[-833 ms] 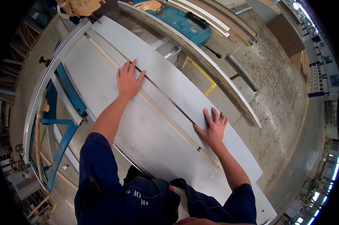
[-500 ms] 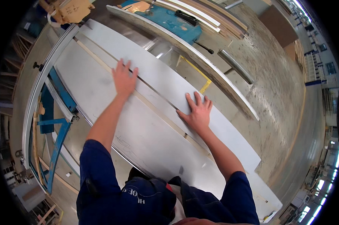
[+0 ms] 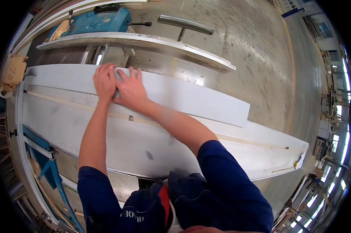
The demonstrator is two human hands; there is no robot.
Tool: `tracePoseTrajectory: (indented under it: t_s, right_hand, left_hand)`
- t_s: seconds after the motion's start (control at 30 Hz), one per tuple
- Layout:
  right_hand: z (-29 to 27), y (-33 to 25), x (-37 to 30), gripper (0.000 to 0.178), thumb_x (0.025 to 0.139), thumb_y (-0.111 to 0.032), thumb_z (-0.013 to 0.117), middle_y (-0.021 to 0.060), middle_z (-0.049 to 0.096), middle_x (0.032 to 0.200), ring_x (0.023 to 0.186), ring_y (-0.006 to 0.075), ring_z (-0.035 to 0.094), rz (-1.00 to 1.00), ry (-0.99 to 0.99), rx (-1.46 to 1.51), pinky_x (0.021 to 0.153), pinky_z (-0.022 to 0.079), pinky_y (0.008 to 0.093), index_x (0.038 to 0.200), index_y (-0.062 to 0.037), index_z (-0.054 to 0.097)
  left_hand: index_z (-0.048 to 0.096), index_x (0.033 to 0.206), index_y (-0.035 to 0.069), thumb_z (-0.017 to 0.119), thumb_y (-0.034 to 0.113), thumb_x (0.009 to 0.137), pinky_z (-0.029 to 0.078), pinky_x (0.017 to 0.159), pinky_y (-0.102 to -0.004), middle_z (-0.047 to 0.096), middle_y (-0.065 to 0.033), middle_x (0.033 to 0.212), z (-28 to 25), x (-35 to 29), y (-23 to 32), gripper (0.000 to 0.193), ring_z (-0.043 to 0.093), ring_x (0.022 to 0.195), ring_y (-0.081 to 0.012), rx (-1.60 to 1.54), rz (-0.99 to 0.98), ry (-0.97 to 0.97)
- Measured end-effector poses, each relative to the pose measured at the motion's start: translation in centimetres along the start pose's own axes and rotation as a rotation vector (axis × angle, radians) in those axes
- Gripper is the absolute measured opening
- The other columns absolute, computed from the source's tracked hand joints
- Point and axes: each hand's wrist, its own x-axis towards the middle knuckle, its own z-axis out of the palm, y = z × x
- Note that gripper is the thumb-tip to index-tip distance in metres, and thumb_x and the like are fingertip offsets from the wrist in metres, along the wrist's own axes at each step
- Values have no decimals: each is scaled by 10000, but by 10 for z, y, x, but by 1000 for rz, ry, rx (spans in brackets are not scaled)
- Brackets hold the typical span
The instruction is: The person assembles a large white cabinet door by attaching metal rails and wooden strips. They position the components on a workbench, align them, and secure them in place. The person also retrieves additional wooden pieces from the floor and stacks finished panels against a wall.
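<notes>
The long white panel (image 3: 183, 99) lies along the far edge of the surface (image 3: 105, 132), its long axis running left to right. Both hands, left (image 3: 104, 81) and right (image 3: 130, 90), press flat, side by side and touching, on its left part, equally near.

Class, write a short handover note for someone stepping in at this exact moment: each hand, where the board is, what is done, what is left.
Left hand: flat, palm down on the long white board.
Right hand: flat beside it, touching the left.
Board: lies lengthwise on the pale saw table, along its narrow slot.
Done: both hands are on the board.
Left: cannot tell from this view.
</notes>
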Motion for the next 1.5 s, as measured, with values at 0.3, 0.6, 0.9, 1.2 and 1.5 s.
tracePoseTrajectory:
  t_s: [0.3, 0.6, 0.9, 1.2, 1.5]
  right_hand:
    - [-137, 118, -155, 934, 680, -510, 823, 250, 339, 1554, 1399, 535, 291, 33, -288, -169, 1166, 205, 639, 1513, -299, 457]
    - [-144, 129, -187, 715, 698, -483, 839, 136, 498, 1404, 1297, 495, 394, -14, -135, -256, 1109, 283, 627, 1351, -280, 630]
    - [-141, 103, -162, 696, 786, -495, 779, 146, 477, 1443, 1339, 497, 355, -53, -108, -183, 1144, 271, 616, 1412, -270, 575]
    - [-120, 100, -157, 615, 809, -432, 780, 145, 529, 1378, 1309, 438, 438, -97, 204, 44, 1098, 374, 555, 1339, -178, 598]
    - [-156, 141, -253, 385, 948, -340, 702, 102, 625, 634, 521, 206, 611, 804, -154, 598, 502, 501, 343, 776, -15, 586]
  left_hand:
    - [735, 968, 61, 622, 228, 935, 477, 914, -458, 727, -96, 1041, -24, 9, -54, 204, 642, 1047, -313, 53, 114, 120]
    - [728, 979, 80, 632, 264, 931, 430, 972, -434, 714, -57, 1099, -54, 23, -60, 213, 591, 1145, -266, 90, 26, 93]
    - [667, 1126, 52, 630, 241, 942, 403, 1065, -477, 632, -142, 1190, -24, -14, 50, 267, 551, 1176, -334, 114, 253, -15]
    - [674, 1126, 53, 590, 200, 951, 409, 1063, -452, 651, -125, 1173, 9, -40, 141, 243, 560, 1168, -332, 105, 267, -111]
    - [691, 1093, 54, 619, 176, 916, 419, 1051, -436, 662, -120, 1146, -21, -30, 111, 227, 566, 1149, -316, 98, 290, -71]
